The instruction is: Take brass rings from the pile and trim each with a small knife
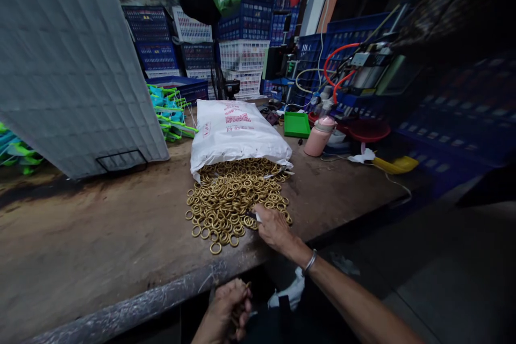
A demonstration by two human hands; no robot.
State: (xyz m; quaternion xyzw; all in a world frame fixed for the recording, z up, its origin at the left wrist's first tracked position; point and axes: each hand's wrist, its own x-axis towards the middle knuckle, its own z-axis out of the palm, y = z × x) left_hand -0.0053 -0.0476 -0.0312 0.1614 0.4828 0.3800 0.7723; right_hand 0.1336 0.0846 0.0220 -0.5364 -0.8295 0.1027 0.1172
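A heap of brass-coloured rings [229,199] spills onto the table from the mouth of a white sack [242,137] with red print. My right hand [276,230] reaches to the near right side of the heap. Its fingers are closed on a small white-and-dark object [258,217], whose kind I cannot make out. Below the table's front edge, near my lap, my left hand [229,305] is closed. A bit of a brass ring [248,284] shows at its fingertips; the rest of what it holds is hidden by the fingers.
A large pale panel [80,70] stands on the left of the wooden table [100,242], beside bright green and blue items [171,113]. To the right are a pink bottle [318,137], a green tray [296,124] and a yellow scoop-like piece [397,165]. Stacked crates [244,56] rise behind.
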